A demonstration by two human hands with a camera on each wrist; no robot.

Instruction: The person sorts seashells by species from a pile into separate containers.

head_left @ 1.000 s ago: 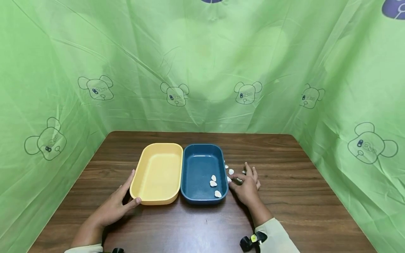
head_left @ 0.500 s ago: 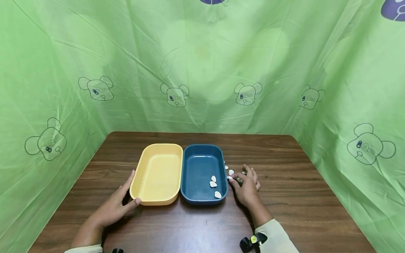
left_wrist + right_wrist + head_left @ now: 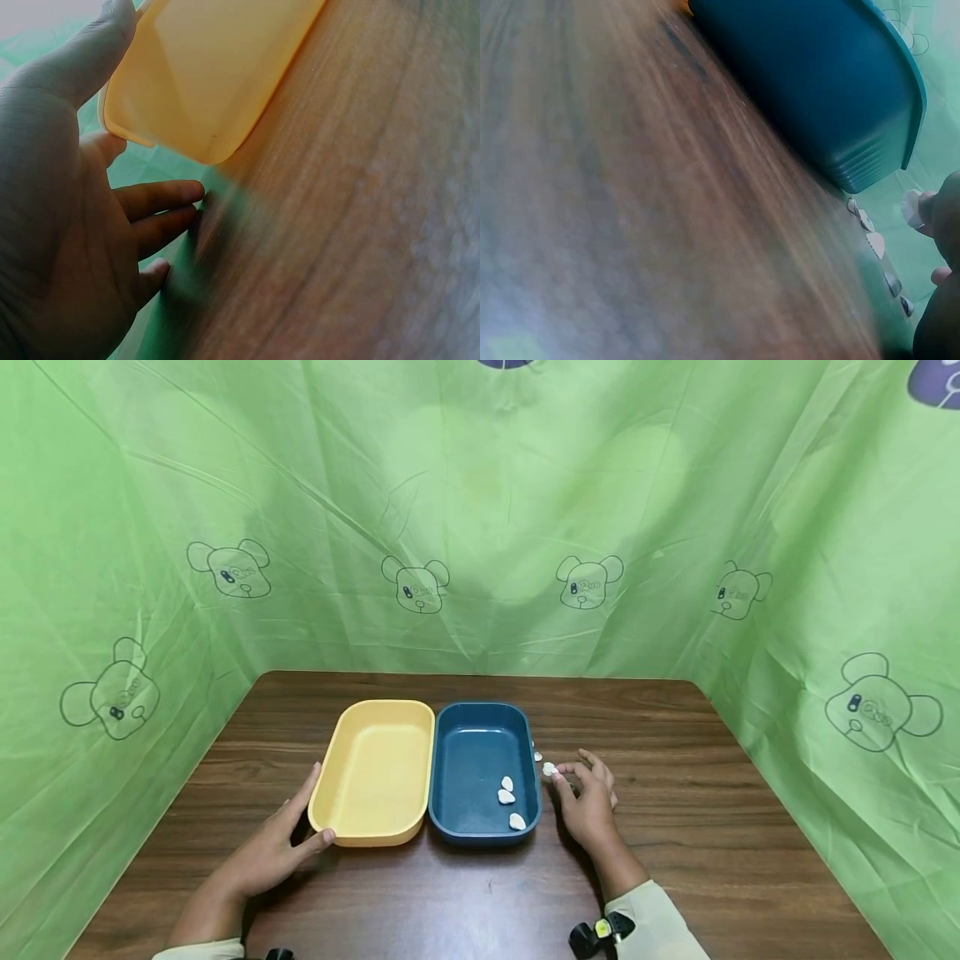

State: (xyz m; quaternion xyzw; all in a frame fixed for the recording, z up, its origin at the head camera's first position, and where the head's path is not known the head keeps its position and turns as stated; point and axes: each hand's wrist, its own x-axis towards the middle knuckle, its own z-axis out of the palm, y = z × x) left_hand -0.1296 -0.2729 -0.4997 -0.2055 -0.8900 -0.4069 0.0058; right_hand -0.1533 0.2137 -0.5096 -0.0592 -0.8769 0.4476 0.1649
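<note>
My left hand (image 3: 273,847) rests at the near left corner of a yellow tray (image 3: 330,777), thumb at its front and index finger along its side. In the left wrist view, the other fingers are straight and apart from the tray (image 3: 217,82). My right hand (image 3: 588,806) is just right of a dark blue tray (image 3: 483,839). Between thumb and index finger it pinches a small white seashell (image 3: 911,208), its edge ridged in the right wrist view. Three white shells (image 3: 506,797) lie in the blue tray's right half.
Several loose shells (image 3: 876,244) lie in a row on the wooden table (image 3: 675,760) beyond the blue tray's right wall, partly hidden by my right hand in the head view. The two trays stand side by side. A green curtain (image 3: 480,527) surrounds the table's back and sides.
My right hand has drawn slightly right, away from the blue tray's wall, with the shell now pinched at its fingertips. My left hand and both trays have stayed in place.
</note>
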